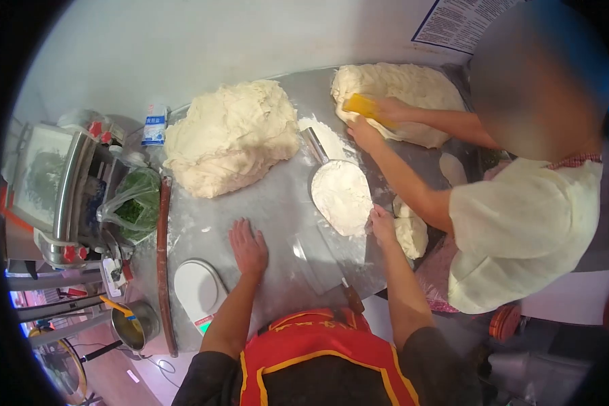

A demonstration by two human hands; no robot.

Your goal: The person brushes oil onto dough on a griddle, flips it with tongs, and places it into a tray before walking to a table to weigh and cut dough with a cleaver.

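My left hand (pixel 249 249) lies flat on the metal tabletop (pixel 213 227), fingers stretched out, holding nothing. My right hand (pixel 383 225) is closed at the right edge of a metal scoop (pixel 342 196) heaped with white flour; what its fingers grip, if anything, is hidden. Beside that hand sit small dough pieces (pixel 411 230). A cleaver (pixel 318 260) with a wooden handle lies between my arms. Beyond my left hand rests a large lump of dough (pixel 233 139). Loose flour (pixel 328 139) is spread around the scoop's handle.
At right, a co-worker (pixel 528 223) has both hands on another big dough (pixel 402 88), one with a yellow scraper (pixel 362 106). On the left are a white scale (pixel 199 287), a long wooden rod (pixel 163 264), bagged greens (pixel 137 203), a blue-white packet (pixel 154 126) and a pot (pixel 135 328).
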